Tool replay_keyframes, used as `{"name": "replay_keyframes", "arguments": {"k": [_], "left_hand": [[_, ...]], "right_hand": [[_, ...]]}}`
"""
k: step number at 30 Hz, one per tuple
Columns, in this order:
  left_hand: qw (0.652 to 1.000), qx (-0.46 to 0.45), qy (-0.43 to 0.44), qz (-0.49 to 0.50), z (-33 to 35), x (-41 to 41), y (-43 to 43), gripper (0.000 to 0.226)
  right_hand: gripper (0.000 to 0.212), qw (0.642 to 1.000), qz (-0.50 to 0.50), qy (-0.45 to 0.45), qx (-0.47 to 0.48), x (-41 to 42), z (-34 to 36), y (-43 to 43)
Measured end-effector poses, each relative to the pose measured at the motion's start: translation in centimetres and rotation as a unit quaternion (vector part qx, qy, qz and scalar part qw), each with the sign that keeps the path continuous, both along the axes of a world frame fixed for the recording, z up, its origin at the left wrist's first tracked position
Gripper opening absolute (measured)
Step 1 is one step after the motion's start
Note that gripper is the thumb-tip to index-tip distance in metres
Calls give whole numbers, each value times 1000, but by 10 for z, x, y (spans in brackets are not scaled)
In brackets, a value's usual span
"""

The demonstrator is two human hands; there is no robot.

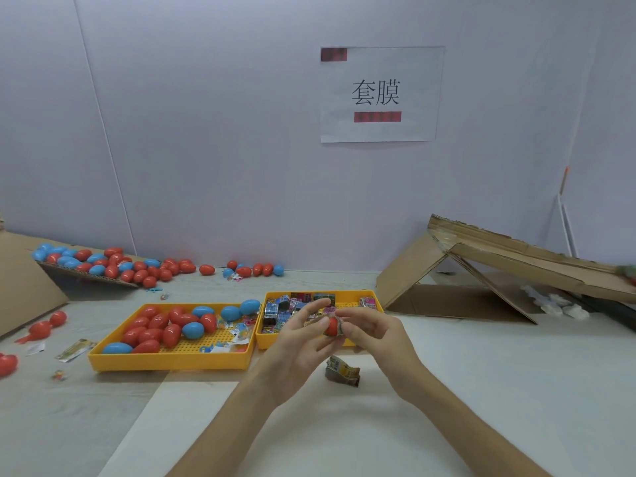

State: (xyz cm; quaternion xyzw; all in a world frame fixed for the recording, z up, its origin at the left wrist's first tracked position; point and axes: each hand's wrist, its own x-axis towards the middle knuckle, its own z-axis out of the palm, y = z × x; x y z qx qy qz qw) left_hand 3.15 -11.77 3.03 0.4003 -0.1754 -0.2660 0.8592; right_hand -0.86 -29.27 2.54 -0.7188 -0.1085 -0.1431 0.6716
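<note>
Here we hold a red egg (331, 328) up off the surface (481, 390), in front of the right tray (344, 295), so that both hands can work round it freely. Our left hand (297, 342) pinches the egg between thumb and curled fingers (309, 312), we judge to stop it turning. Our right hand (377, 333) closes its fingers on a crinkled film sleeve (340, 326) at the egg's right side, seemingly to draw it over the shell; how far on it sits we cannot tell. The two yellow trays lie side by side within easy reach, probably for this very job: the left tray (165, 362) offers bare red and blue eggs, the right one the printed sleeves. A spare sleeve (342, 371) lies crumpled just below our hands, perhaps cast aside or kept ready. The cardboard ramp (516, 259) to our right may be there to take finished eggs.
</note>
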Motion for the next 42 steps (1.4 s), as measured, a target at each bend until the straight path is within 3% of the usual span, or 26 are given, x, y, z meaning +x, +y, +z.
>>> {"name": "replay_keyframes", "arguments": {"k": [22, 30, 35, 37, 40, 42], "left_hand": [[998, 21, -43, 39, -3, 0, -3, 67], [999, 15, -37, 5, -2, -3, -3, 57], [999, 17, -38, 2, -3, -4, -4, 54], [999, 17, -41, 1, -2, -4, -4, 53], [999, 15, -46, 4, -2, -3, -3, 42], [999, 20, -48, 10, -2, -2, -3, 37]], "right_hand": [[28, 997, 10, 29, 72, 6, -3, -7], [21, 993, 14, 42, 111, 7, -3, -8], [35, 993, 15, 26, 111, 6, -3, -8], [31, 993, 28, 21, 116, 5, -2, -7], [16, 996, 19, 9, 83, 3, -1, -6], [19, 999, -12, -5, 31, 4, -1, -6]]}}
